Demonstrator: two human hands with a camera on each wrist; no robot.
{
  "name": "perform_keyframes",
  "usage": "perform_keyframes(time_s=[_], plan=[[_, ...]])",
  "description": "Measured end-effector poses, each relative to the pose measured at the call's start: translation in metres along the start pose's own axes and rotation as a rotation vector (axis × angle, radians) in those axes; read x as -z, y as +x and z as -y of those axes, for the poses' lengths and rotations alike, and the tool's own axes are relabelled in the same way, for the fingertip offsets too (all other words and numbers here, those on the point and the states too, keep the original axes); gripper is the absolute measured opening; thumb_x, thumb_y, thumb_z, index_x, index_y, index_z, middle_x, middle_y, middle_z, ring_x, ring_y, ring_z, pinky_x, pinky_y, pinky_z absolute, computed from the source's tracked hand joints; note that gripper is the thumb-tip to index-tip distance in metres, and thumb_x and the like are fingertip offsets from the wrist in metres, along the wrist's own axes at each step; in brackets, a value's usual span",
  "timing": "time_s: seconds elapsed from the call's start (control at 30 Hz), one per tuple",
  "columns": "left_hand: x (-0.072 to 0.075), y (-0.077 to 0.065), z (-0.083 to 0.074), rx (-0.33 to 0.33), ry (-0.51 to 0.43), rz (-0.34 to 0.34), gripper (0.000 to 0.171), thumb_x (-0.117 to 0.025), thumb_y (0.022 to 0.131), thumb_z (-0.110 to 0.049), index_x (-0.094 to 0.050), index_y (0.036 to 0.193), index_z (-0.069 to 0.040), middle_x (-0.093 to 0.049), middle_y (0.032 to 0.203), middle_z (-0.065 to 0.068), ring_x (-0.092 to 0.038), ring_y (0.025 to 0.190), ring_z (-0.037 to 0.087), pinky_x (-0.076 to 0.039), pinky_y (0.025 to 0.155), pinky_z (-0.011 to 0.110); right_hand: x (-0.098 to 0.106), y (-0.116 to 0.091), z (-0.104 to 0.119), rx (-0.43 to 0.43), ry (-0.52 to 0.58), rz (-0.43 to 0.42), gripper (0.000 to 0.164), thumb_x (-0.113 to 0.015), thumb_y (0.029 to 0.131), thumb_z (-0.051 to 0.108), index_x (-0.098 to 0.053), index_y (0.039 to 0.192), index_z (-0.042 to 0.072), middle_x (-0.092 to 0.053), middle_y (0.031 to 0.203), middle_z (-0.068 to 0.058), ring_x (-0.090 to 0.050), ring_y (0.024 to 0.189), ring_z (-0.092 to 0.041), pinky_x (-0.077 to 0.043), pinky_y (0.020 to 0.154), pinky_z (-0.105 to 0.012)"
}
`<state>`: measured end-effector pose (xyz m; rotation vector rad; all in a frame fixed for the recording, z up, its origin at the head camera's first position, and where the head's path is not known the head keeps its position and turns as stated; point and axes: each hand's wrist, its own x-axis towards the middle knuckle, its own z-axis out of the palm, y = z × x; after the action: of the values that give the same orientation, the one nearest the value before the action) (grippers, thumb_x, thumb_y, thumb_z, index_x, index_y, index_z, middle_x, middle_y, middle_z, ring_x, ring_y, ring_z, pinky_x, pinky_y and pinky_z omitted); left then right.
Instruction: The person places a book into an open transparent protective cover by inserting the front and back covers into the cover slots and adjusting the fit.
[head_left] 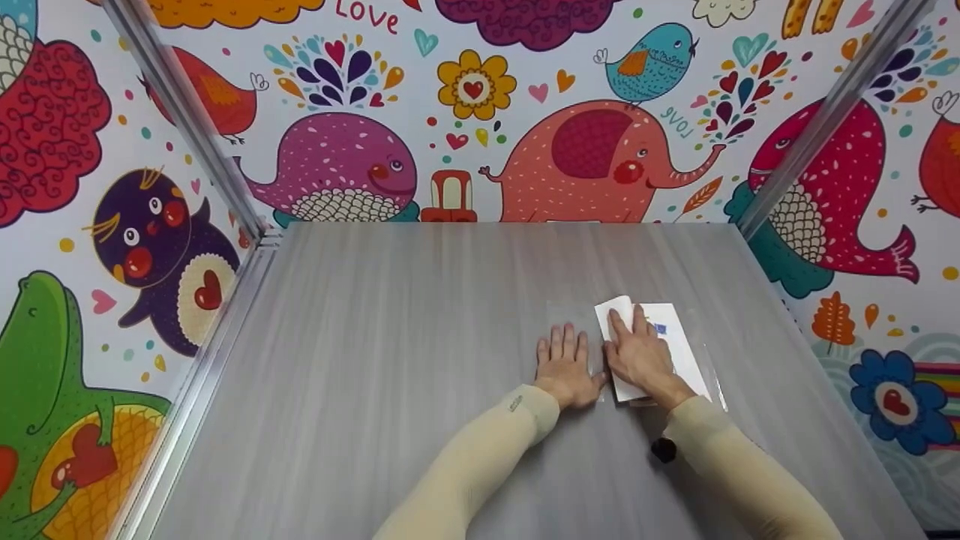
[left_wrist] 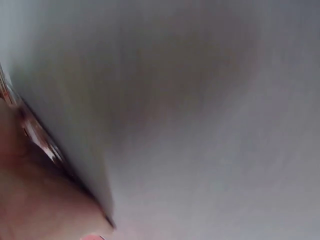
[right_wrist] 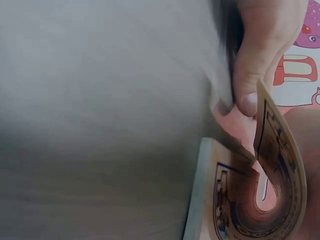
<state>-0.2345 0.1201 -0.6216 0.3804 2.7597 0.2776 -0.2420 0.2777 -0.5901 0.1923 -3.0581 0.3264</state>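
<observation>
In the head view my left hand lies flat on the table, fingers extended, its thumb reaching a clear plastic film. My right hand, fingers spread and fairly straight, presses on a white paper booklet. One sheet is bent over leftward beneath it. In the right wrist view the bent sheet makes an open loop, with a blue-bordered print on its inner side. Near its free edge stands a thumb. The left wrist view shows part of the left hand against the tabletop.
Clear plastic also shows along the booklet's right side. A grey wood-grain table lies beneath both hands. Metal rails and walls with cartoon animals enclose its left, back and right sides. A black round piece sits at the right wrist.
</observation>
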Motion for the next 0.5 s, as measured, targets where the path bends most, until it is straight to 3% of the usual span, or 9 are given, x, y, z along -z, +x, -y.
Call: perform_keyframes(time_s=[0.17,0.37,0.5], plan=[[0.002,-0.005,0.0,0.002,0.001,-0.016,0.091,-0.035,0.112,-0.073,-0.008,0.183,-0.023,0.003,0.193,0.004,0.005,0.181,0.027,-0.005,0.146,0.053,-0.003,0.001,-0.003,-0.04,-0.005,-0.006,0.067,-0.059,0.108,0.028,-0.045,0.168,0.002,-0.034,0.169,-0.049,-0.055,0.14,-0.068,-0.058,0.096,-0.079],[0.009,-0.013,0.001,-0.008,-0.028,-0.03,0.081,-0.035,0.116,-0.059,-0.011,0.183,-0.02,0.001,0.193,0.006,0.004,0.181,0.029,-0.005,0.146,0.054,-0.005,0.001,0.008,-0.047,0.011,-0.005,0.067,-0.058,0.11,0.028,-0.042,0.171,0.004,-0.029,0.172,-0.048,-0.052,0.143,-0.068,-0.056,0.1,-0.079],[0.001,-0.006,0.002,-0.007,-0.047,-0.033,0.077,-0.034,0.117,-0.053,-0.011,0.183,-0.02,0.002,0.193,0.005,0.006,0.181,0.029,-0.003,0.146,0.055,-0.01,0.0,0.012,-0.051,0.015,-0.014,0.066,-0.058,0.11,0.027,-0.043,0.17,0.004,-0.026,0.174,-0.047,-0.048,0.148,-0.068,-0.053,0.104,-0.082]])
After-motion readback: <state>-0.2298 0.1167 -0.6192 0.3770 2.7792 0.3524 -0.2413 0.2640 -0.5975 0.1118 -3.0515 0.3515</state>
